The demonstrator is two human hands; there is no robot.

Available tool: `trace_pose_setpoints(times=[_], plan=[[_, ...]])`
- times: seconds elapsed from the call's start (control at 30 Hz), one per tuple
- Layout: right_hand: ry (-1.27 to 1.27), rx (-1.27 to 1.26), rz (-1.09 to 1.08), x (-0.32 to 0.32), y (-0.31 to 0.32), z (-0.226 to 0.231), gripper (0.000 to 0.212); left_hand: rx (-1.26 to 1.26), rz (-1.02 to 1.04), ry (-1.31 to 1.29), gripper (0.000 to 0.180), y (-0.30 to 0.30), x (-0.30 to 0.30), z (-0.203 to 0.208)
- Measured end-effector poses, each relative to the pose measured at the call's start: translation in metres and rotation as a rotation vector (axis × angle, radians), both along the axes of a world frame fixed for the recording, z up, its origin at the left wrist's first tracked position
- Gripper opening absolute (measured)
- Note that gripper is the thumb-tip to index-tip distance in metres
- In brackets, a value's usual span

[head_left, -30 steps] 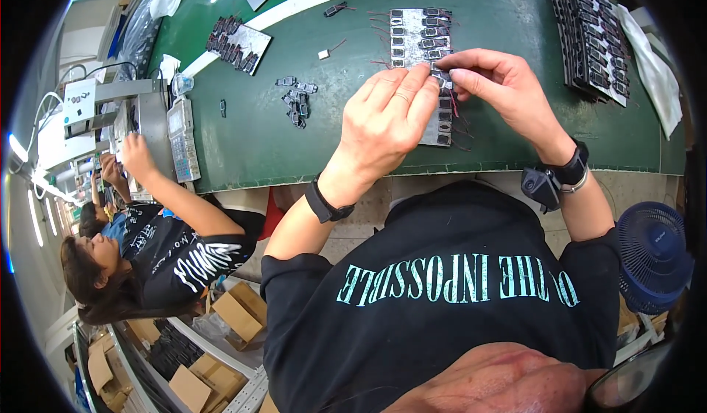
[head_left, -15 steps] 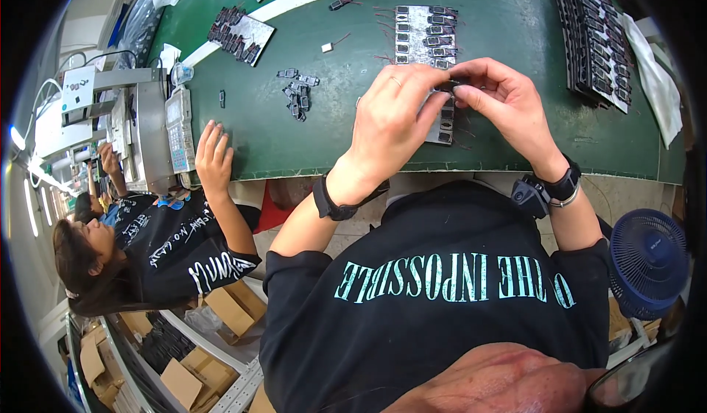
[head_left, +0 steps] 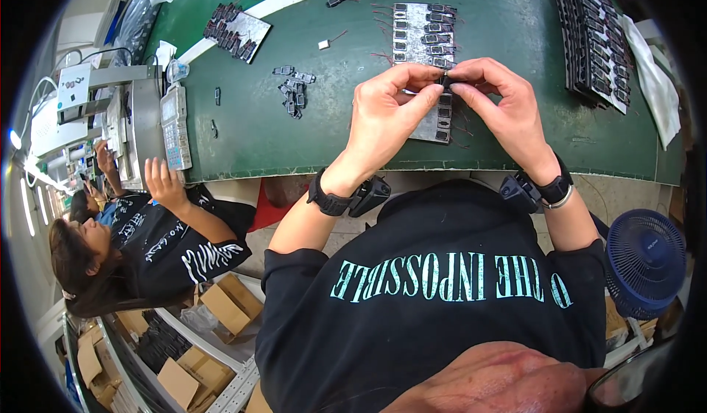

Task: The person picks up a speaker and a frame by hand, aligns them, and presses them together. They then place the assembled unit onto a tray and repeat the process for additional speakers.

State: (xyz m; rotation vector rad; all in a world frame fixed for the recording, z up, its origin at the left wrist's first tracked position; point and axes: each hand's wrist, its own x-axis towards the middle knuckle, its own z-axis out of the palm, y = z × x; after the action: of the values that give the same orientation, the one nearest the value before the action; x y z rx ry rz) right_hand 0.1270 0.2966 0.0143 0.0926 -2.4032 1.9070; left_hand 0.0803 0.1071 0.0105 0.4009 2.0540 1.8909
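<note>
Both hands meet over a light metal plate (head_left: 420, 45) on the green table. My left hand (head_left: 387, 115) pinches one side of a small black part (head_left: 445, 82) with thumb and index finger. From the other side, my right hand (head_left: 501, 104) holds the same part in its fingertips. Fingers cover much of it, so its exact kind cannot be made out. Two columns of small black modules (head_left: 440, 37) with thin wires line the plate, some of them below my hands. A black band with a small device circles each wrist.
Loose black modules (head_left: 296, 93) lie left of the plate, near a small white piece with a wire (head_left: 324, 45). Another loaded plate (head_left: 254, 29) sits farther left. At right are stacked loaded plates (head_left: 596, 52) and a blue fan (head_left: 645, 262). A co-worker's hand (head_left: 166, 183) is at left.
My left hand has turned slightly, and the black part shows more between my fingertips. The co-worker's hand has moved left off the table edge; a small black piece now shows there.
</note>
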Motion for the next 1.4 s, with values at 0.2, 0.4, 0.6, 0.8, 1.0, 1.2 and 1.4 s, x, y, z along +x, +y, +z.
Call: trace_pose_setpoints(times=[0.2, 0.4, 0.6, 0.8, 1.0, 1.2, 1.4], plan=[[0.358, 0.389, -0.084, -0.001, -0.002, -0.002, 0.017, -0.051, 0.006, 0.021, 0.020, 0.002, 0.000, 0.000], [0.455, 0.475, -0.105, -0.002, 0.001, -0.002, 0.017, -0.098, 0.008, 0.087, 0.020, 0.004, 0.000, 0.006], [0.375, 0.399, -0.118, -0.002, 0.002, 0.006, 0.015, -0.095, 0.019, 0.123, 0.018, 0.005, 0.000, 0.002], [0.189, 0.254, -0.123, 0.004, -0.003, 0.009, 0.011, -0.050, 0.054, 0.093, 0.014, 0.007, 0.000, -0.002], [0.037, 0.075, -0.108, 0.001, 0.000, -0.006, 0.009, 0.102, 0.042, -0.114, 0.013, 0.009, 0.000, -0.003], [-0.203, -0.374, 0.089, -0.003, 0.014, -0.016, 0.015, 0.120, 0.023, -0.100, 0.012, 0.011, 0.004, 0.002], [-0.227, -0.467, 0.123, -0.003, 0.012, -0.014, 0.022, 0.091, 0.017, -0.069, 0.012, 0.011, 0.006, 0.001]])
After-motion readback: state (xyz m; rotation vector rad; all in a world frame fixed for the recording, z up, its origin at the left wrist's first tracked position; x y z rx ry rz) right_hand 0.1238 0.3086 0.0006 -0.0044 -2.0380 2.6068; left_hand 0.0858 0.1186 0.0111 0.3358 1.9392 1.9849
